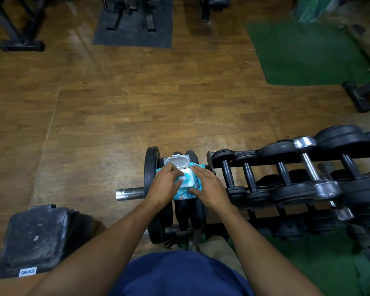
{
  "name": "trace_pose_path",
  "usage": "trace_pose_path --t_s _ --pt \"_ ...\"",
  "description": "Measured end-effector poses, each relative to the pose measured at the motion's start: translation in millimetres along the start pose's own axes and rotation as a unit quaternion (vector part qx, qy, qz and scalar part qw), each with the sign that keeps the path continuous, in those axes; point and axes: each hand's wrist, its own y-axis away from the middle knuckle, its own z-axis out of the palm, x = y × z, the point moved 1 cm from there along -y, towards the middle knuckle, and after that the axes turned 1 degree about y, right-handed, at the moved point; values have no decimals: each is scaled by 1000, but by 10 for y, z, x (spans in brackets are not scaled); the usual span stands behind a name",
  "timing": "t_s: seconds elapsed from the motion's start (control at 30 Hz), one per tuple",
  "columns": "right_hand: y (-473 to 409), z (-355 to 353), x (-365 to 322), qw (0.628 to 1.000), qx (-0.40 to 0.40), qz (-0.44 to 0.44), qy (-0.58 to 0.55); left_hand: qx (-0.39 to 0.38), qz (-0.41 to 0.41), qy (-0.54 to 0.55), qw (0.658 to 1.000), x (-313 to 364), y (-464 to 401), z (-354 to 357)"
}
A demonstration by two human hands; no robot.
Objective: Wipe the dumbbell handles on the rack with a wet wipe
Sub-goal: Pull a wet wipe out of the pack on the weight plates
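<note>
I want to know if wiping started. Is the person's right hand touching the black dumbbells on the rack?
Apart. The head view shows the right hand resting flat on the blue wet-wipe pack, with a gap before the nearest black dumbbell.
</note>
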Motion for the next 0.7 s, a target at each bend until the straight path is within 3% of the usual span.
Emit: trace_pose_path --t_s 0.23,0.57,0.7 --pt "-10 -9 -16 1000 8 -9 20 -1 -26 7 1000 61 -72 -35" --pt "0 -37 -66 999 21 -15 31 27 -108 266 958 -3 105 -152" --pt "-6 -57 -93 999 32 -2 40 39 -117 294 948 67 15 -201"
